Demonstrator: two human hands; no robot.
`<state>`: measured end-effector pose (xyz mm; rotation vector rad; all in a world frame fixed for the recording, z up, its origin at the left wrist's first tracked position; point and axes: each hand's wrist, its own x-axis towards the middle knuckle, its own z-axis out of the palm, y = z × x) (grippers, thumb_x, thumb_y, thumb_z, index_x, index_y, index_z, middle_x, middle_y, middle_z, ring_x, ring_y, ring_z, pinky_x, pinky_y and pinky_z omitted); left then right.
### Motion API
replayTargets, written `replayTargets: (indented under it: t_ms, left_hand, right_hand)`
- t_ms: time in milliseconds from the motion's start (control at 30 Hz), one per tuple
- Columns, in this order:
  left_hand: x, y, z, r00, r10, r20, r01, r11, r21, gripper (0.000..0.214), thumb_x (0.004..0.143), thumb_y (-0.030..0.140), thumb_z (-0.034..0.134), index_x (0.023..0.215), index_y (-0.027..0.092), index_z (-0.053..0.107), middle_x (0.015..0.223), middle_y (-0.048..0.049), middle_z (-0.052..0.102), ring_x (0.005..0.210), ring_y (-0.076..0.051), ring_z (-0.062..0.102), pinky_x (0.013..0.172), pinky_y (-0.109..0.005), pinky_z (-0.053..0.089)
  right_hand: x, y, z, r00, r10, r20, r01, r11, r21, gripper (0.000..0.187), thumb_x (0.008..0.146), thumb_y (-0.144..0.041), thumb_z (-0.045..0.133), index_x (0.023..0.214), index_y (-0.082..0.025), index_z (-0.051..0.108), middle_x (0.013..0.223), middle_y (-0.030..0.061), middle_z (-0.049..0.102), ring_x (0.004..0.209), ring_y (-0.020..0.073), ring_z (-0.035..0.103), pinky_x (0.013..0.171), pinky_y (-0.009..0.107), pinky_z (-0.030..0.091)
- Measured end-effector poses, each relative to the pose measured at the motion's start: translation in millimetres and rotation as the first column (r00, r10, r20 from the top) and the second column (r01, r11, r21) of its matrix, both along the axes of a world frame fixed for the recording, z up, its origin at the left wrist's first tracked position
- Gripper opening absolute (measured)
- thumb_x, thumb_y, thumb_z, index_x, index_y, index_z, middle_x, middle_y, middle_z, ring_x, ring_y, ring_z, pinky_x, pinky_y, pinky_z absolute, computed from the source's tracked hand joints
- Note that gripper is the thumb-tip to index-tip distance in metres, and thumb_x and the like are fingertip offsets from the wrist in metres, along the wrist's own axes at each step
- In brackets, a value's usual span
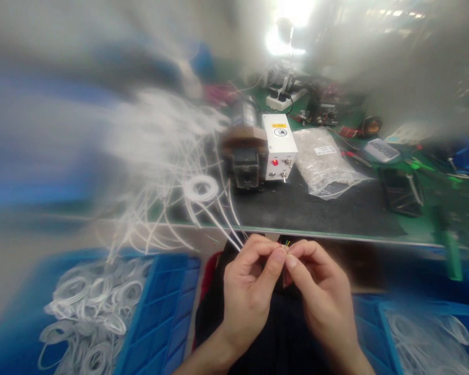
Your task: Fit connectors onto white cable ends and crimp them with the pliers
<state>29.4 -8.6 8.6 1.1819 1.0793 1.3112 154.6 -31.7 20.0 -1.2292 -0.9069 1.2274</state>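
Fine coloured wires (287, 243) found pinched between two hands, just in front of the bench (430, 219).
Left hand (252, 294) and right hand (325, 299) each closed thumb to forefinger, fingertips meeting at the wires; individual grip partly hidden. White cables (227, 236) run off the bench towards the left hand; a white coil (201, 188) lies near the machine (245, 166).

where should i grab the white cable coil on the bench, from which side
Likely a pinch on the near rim of the white cable coil, coming from the front edge of the bench: it is a ring, with an open centre to pinch through. Loose cables crowd its left and the dark machine stands to its right.
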Motion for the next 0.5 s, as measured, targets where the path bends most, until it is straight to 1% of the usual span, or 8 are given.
replayTargets:
  t_ms: [133,233,367,500]
  left_hand:
    - [2.5,-1.8,-2.3,0.991,-0.009,0.131,0.014,0.999,-0.035,0.015,0.104,0.024,0.072,0.090,0.020,0.076,0.091,-0.0012,0.065,0.078,-0.013,0.064,0.067,-0.022,0.052]
    - [2.1,-2.3,-3.9,0.979,-0.036,0.200,0.047,0.997,-0.054,0.015,0.105,0.022,0.071,0.091,0.020,0.076,0.092,-0.0002,0.063,0.077,-0.011,0.062,0.067,-0.021,0.051]
    - [-1.1,-1.3,-2.6,0.986,-0.055,0.155,0.062,0.997,-0.044,0.014,0.105,0.021,0.071,0.092,0.020,0.077,0.092,-0.0010,0.064,0.086,-0.014,0.064,0.075,-0.023,0.053]
    - [-6.9,2.1,1.9,0.996,-0.076,0.037,0.076,0.997,0.005,0.012,0.105,0.021,0.071,0.095,0.020,0.078,0.094,-0.0021,0.069,0.090,-0.015,0.067,0.081,-0.025,0.054]
  right_hand:
    - [-7.1,0.4,0.5,0.997,-0.045,0.063,0.042,0.998,0.056,0.013,0.100,-0.030,0.077,0.093,-0.021,0.071,0.086,0.0007,0.070,0.073,0.0146,0.065,0.066,0.023,0.055]
    - [-7.8,1.5,-0.2,0.995,-0.039,0.093,0.032,0.997,0.073,0.012,0.101,-0.028,0.075,0.094,-0.021,0.071,0.086,0.0002,0.070,0.073,0.0139,0.065,0.067,0.023,0.055]
    - [-2.1,2.7,-2.6,0.986,-0.036,0.164,0.026,0.997,0.067,0.011,0.102,-0.028,0.074,0.093,-0.022,0.071,0.082,-0.0016,0.069,0.071,0.0129,0.063,0.065,0.022,0.053]
    - [7.6,5.0,-0.2,0.962,-0.027,0.272,0.007,0.997,0.074,0.010,0.101,-0.026,0.074,0.093,-0.022,0.072,0.083,-0.0017,0.071,0.072,0.0131,0.064,0.067,0.023,0.053]
